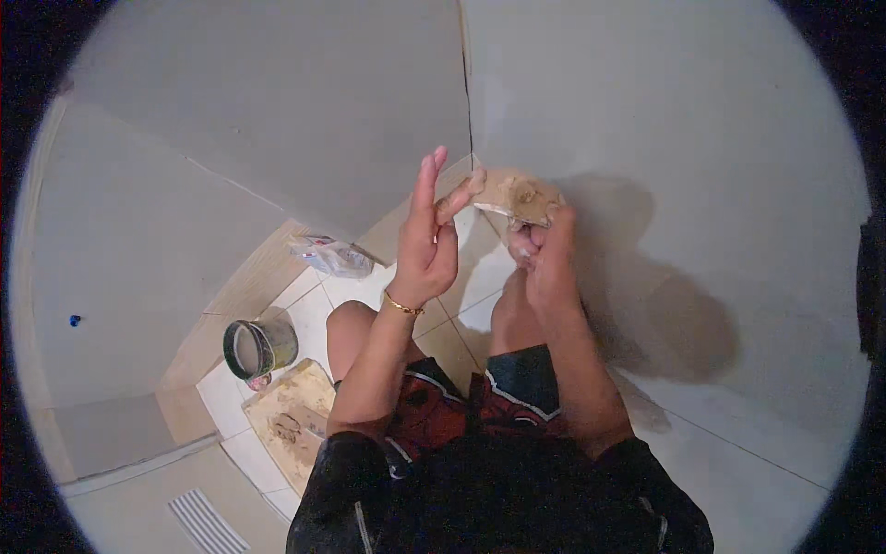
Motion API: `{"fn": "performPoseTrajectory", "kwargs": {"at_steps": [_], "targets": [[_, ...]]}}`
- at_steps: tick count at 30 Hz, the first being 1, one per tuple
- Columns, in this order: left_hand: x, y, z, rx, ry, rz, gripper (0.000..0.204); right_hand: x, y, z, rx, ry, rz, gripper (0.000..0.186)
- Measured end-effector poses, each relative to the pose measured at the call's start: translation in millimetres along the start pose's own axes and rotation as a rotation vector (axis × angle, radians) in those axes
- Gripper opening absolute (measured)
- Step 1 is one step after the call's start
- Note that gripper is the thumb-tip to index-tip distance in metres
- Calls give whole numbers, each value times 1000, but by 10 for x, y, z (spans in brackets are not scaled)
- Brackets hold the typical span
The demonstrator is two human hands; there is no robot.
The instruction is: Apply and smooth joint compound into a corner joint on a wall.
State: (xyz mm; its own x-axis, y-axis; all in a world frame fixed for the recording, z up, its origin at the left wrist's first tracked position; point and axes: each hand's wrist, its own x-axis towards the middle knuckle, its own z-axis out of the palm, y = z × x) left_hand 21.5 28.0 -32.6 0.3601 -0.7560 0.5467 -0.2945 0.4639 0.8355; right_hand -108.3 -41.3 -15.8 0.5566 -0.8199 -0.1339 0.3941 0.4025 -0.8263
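Putty-smeared flat trowel blade, tan and roughly trapezoid (520, 198), sits raised in front of us near the grey wall corner (467, 102). Our right hand (546, 254) is curled shut around its lower edge; our left hand (428, 242) is open, fingers upright, only the forefinger tip touching the blade's left end. Its long axis runs left to right between both hands, face tilted towards us.

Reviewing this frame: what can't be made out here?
- Head view: the far side of the flat putty-smeared tool is hidden; the right hand covers its lower edge.
- Contents of the small can on the floor: too small and dim.
- The plastic bag by the wall: contents unreadable, blurred.
- The left hand palm faces sideways; its fingertip contact with the tool is unclear.
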Motion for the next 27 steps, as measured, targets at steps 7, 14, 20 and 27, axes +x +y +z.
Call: {"fn": "performPoseTrajectory", "kwargs": {"at_steps": [7,14,20,27], "targets": [[26,-25,-118,587,-66,237,85,62,50,76,-28,156,-30,36],[73,18,-101,728,-34,400,86,33,145,141,-37,319,-182,34],[65,34,-110,799,-41,418,87,59,191,57,-67,267,-205,35],[-8,33,-160,336,135,87,74,-11,-11,-15,-33,102,-105,37]]}}
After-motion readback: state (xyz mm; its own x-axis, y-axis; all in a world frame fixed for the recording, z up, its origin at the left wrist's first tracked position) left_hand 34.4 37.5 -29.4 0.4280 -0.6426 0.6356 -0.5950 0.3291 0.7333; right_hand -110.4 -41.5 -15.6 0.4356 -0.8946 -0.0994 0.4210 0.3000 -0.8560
